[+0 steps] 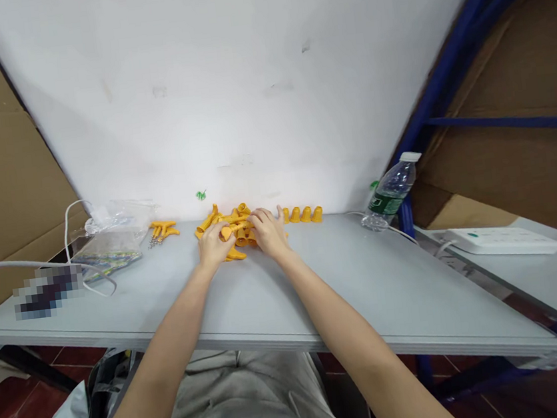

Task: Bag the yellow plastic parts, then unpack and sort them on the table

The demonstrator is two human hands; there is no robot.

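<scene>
A heap of yellow plastic parts (232, 222) lies at the far middle of the grey table (368, 292). My left hand (215, 243) is curled around one yellow part (231, 231) at the near side of the heap. My right hand (268, 231) rests on the heap's right side, its fingers bent down onto the same part or its neighbours. Both arms reach straight out from my lap. To the right of the heap, several yellow cone-shaped caps (304, 215) stand in a row against the white wall.
A few yellow pieces with screws (163, 230) lie left of the heap, beside clear plastic bags (111, 238) and a white cable (66, 226). A water bottle (390, 193) stands at the right. A white power strip (501, 240) lies on the neighbouring surface. Cardboard stands at the left.
</scene>
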